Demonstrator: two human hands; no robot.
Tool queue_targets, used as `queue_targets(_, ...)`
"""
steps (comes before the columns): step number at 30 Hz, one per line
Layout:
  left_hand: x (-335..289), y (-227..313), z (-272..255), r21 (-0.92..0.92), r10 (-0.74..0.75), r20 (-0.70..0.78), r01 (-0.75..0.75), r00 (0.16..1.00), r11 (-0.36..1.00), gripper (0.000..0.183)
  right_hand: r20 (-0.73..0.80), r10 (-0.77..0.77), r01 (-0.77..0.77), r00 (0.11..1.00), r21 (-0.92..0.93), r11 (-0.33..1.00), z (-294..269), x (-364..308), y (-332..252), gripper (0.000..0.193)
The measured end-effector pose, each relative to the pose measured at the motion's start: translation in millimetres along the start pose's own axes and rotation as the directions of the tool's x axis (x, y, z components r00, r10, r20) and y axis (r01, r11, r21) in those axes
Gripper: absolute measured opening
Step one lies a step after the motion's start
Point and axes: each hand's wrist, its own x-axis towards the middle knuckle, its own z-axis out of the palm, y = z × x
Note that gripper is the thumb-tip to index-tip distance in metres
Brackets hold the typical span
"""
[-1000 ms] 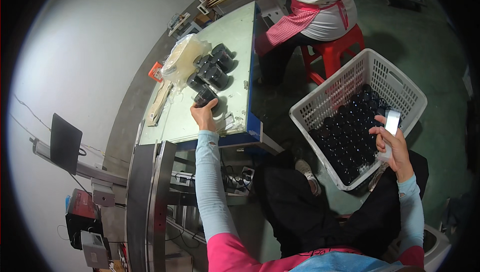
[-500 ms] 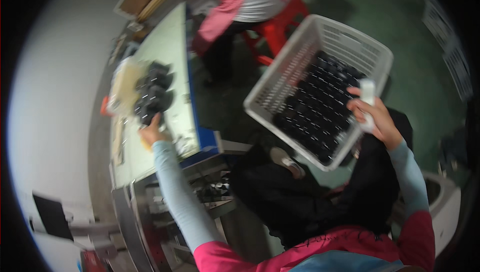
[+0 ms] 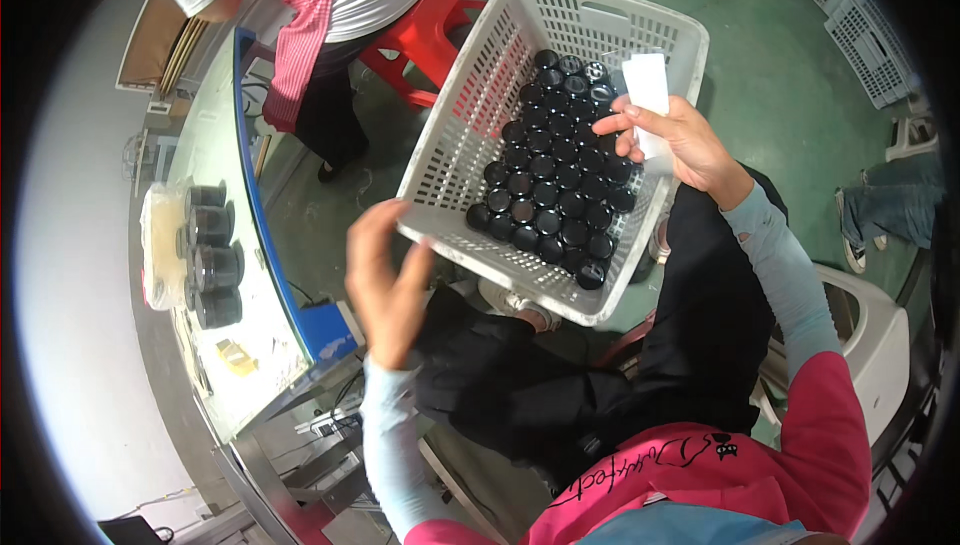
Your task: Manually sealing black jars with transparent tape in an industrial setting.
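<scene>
A pale grey plastic crate [image 3: 455, 235] with slotted walls sits in front of me, tilted in view. Inside it stand several rows of round, shiny black-topped jars [image 3: 568, 177]. My right hand [image 3: 690, 140] is over the crate's right side, its fingers closed on a folded white strip [image 3: 648, 95], paper or cloth. My left hand [image 3: 385, 280] is at the crate's near left corner, thumb and fingers apart with nothing between them. On the table at left, several dark jars [image 3: 215, 270] stand close together beside a pale yellowish stack in clear wrapping [image 3: 165, 245].
The pale tabletop [image 3: 270, 345] has a blue edge along its right side. A person in a checked pink apron [image 3: 305, 25] sits on a red stool [image 3: 425, 30] beyond the crate. More grey crates [image 3: 868, 50] and another person's legs [image 3: 895, 200] are at right.
My left hand has come away from the dark jars on the table and moved right to the crate's corner, now empty. The jars remain on the table. My right hand keeps the white strip.
</scene>
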Motion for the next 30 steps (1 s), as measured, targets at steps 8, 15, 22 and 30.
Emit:
queue_targets(8,28,-121,232,-0.018,-0.170,0.538,0.213,0.826,0.977,0.048,-0.373,-0.185,0.216,0.909,0.041,0.976,-42,-13,-21,0.020)
queue_targets(15,56,-147,414,0.084,-0.014,0.701,-0.063,0.713,0.994,0.077,-0.452,-0.037,0.107,0.891,0.132,0.985,-41,-23,-29,0.023)
queue_targets(22,17,-170,488,0.328,0.100,0.738,-0.484,0.668,0.811,0.038,-0.368,0.190,-0.022,0.910,0.415,0.910,-43,-19,-34,0.028)
queue_targets(30,23,-163,463,0.191,0.148,0.696,-0.380,0.703,0.905,0.037,-0.391,0.208,-0.079,0.896,0.321,0.944,-41,-16,-28,0.026)
